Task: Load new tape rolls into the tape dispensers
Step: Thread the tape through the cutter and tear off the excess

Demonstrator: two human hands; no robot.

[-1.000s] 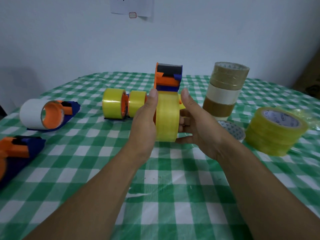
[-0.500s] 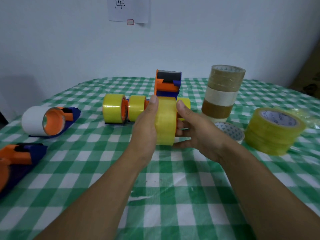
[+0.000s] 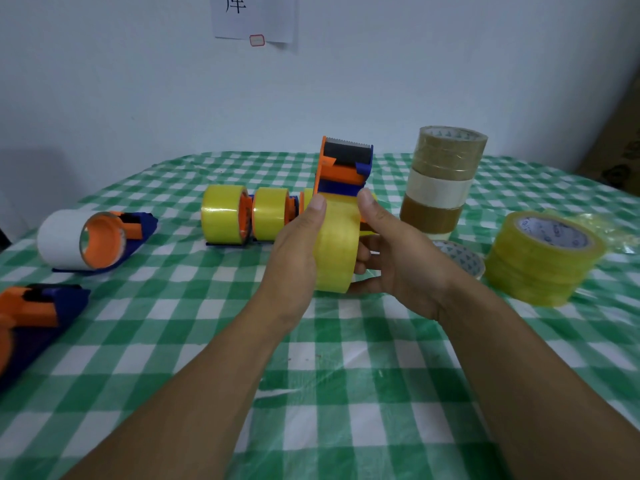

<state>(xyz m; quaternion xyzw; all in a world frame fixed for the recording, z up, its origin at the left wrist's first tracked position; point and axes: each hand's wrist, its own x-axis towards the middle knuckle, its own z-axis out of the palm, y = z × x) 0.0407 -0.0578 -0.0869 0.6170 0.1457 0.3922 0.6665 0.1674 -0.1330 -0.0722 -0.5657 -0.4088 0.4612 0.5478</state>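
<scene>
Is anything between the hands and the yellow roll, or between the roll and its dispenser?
Nothing visible. The left hand and right hand hold the yellow roll, which sits against the dispenser; the hub itself is hidden.

Centre: held dispenser [image 3: 343, 168] between left hand [image 3: 294, 251] and right hand [image 3: 401, 258].
Behind-left: loaded dispenser pair [image 3: 242, 220]; far-left dispenser [image 3: 104, 240] beyond; edge dispenser [image 3: 34, 313] before it.
Right: tall stack [image 3: 443, 181] behind single roll [image 3: 460, 258]; low stack [image 3: 543, 258] rightmost.
</scene>
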